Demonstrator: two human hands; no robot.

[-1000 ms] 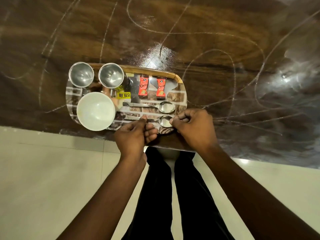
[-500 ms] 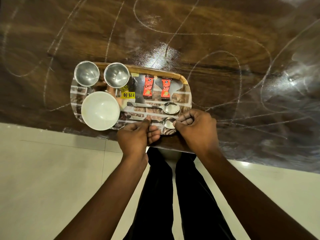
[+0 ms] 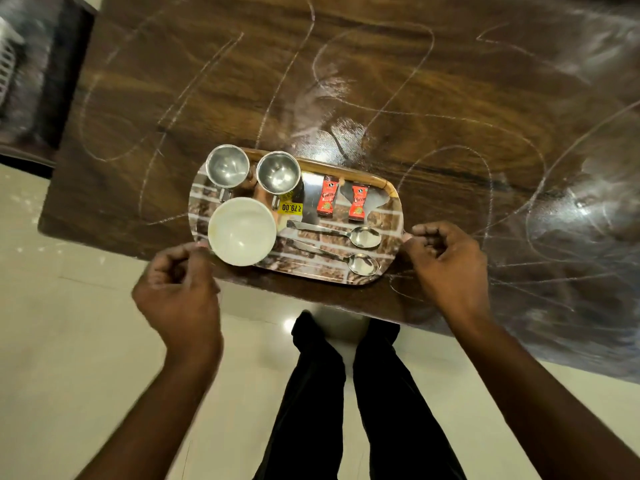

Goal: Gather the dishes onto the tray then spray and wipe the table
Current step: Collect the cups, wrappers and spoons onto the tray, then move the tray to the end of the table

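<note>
A patterned tray (image 3: 346, 170) with a wooden rim lies near the front edge of the dark wooden table (image 3: 381, 81). On it stand two steel cups (image 3: 227, 165) (image 3: 278, 172) and a white bowl (image 3: 241, 231). Two spoons (image 3: 365, 236) (image 3: 363, 264) and two red sachets (image 3: 327, 197) (image 3: 357, 201) also lie on it. My left hand (image 3: 180, 289) curls its fingers at the tray's left end, beside the bowl. My right hand (image 3: 446, 265) pinches the tray's right rim.
White scribbled lines and shiny smears cover the table top. A yellow price sticker (image 3: 291, 207) sits on the tray. The table's front edge runs just below the tray, with pale floor tiles and my legs (image 3: 346, 393) beneath. Dark furniture (image 3: 41, 81) stands at the far left.
Both hands left the near spoon at the tray's front and moved apart, the left to the tray's left end, the right to its right end. The view pulled back.
</note>
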